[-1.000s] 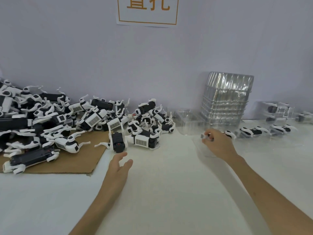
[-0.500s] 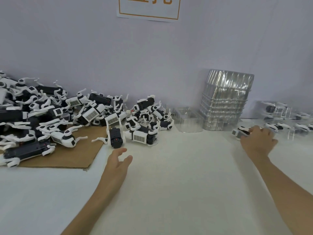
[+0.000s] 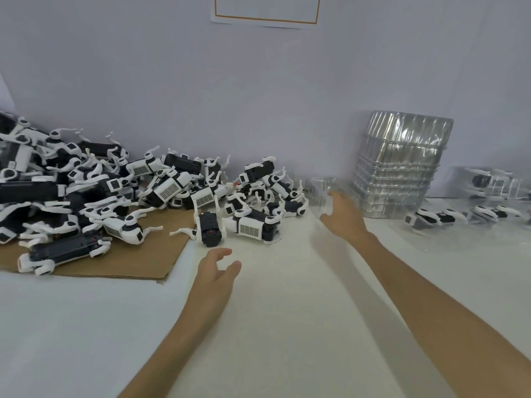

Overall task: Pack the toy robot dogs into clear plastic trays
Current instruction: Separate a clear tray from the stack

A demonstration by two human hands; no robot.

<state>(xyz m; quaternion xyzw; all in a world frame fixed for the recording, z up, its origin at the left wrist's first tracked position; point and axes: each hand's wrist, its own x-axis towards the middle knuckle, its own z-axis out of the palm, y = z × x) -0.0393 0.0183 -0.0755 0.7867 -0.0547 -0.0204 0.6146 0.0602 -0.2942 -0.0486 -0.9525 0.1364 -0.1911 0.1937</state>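
I think most of the job is still to do. A big pile of toy robot dogs (image 3: 129,196) lies far to the left of the stack of clear trays (image 3: 402,168), partly on a sheet of cardboard (image 3: 129,254). None of those are packed. To the right of the stack, a few packed dogs (image 3: 431,219) look like they sit in clear plastic, so a little bit is done.

My right grip (image 3: 342,216) is wide open with straight fingers and holds nothing. It reaches at a single clear tray (image 3: 323,185) just left of the stack. I cannot tell if my fingers touch it.

My left grip (image 3: 215,271) is open too, loose and empty. It is over the desk (image 3: 287,326), well left of the stack and near the edge of the pile.

The closest dog (image 3: 211,229) is black. Its long side runs from the wall toward me, and the end with a red dot faces me. The white dog (image 3: 254,225) beside it, nearer the stack, lies on its side. Its long way runs left to right, and its label faces me.
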